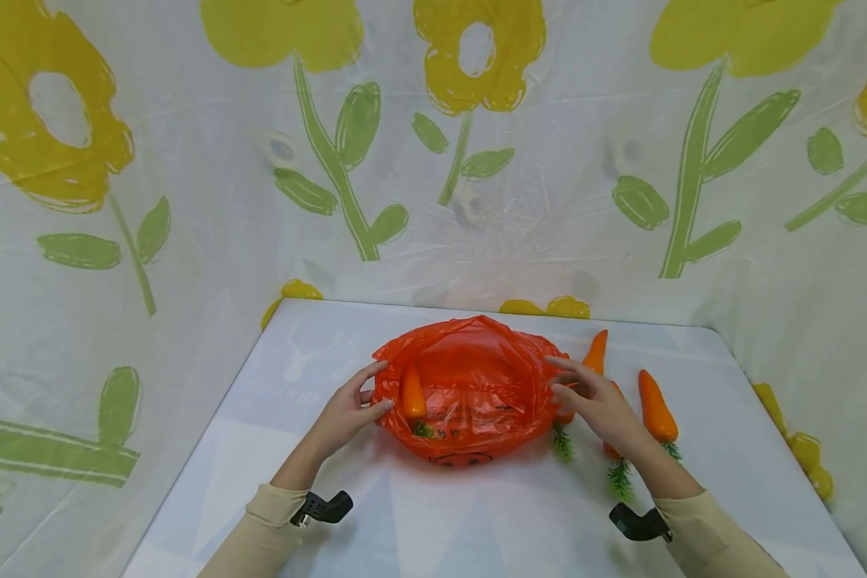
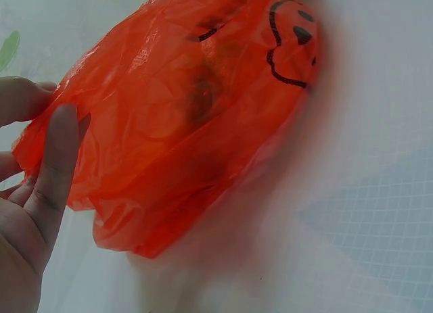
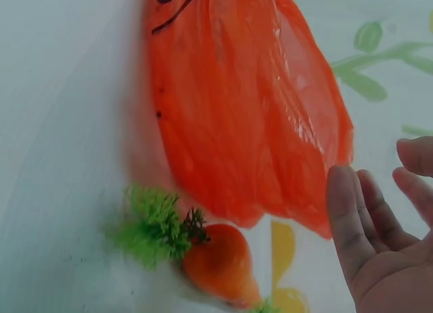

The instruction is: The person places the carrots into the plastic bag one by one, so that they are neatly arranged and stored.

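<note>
A red plastic bag (image 1: 470,401) lies with its mouth spread open on the table, a black line drawing on its front. Inside it, toward the left, is an orange carrot (image 1: 413,393) with green leaves. My left hand (image 1: 350,409) pinches the bag's left edge between thumb and fingers; the left wrist view shows the thumb (image 2: 61,144) in front of the film. At the bag's right side, my right hand (image 1: 600,405) has its fingers spread and loosely bent, with a thumb (image 3: 345,205) by the film and nothing gripped.
Several more carrots lie right of the bag, including one carrot (image 1: 656,408) beyond the right hand and another (image 1: 596,352) behind it. In the right wrist view a carrot (image 3: 220,262) lies close beside the bag. Flower-printed curtains (image 1: 549,201) surround the white table (image 1: 448,530).
</note>
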Tool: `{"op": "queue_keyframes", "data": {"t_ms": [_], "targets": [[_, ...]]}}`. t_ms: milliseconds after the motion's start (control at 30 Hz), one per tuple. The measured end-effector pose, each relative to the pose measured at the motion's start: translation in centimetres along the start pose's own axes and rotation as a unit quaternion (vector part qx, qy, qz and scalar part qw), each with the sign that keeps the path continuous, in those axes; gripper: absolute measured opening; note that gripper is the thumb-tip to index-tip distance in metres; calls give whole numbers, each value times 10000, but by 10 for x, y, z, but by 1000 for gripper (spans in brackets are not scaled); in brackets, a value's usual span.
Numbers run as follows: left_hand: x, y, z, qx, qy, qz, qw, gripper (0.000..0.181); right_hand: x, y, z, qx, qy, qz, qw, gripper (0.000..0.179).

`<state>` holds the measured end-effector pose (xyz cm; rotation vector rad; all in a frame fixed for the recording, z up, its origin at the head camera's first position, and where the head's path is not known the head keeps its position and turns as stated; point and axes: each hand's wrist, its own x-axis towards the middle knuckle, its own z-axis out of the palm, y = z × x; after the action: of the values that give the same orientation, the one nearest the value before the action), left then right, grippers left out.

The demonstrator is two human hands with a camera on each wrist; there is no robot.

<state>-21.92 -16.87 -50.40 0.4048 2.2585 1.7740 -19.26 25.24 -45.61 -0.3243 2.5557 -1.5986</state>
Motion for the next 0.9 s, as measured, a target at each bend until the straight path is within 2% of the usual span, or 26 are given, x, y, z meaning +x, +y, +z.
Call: {"op": "queue_keyframes", "data": {"t_ms": [567, 800, 900], "targets": [[0, 1, 0, 29, 0, -38, 10000, 69, -17, 26, -23, -53, 317, 184, 9993, 52], [1, 0, -2, -330, -194, 130, 9992, 71, -24, 35, -31, -31, 463, 445, 9979, 53], [1, 0, -3, -325, -226, 143, 9991, 71, -27, 38, -35, -161, 502, 547, 9971, 53]]}}
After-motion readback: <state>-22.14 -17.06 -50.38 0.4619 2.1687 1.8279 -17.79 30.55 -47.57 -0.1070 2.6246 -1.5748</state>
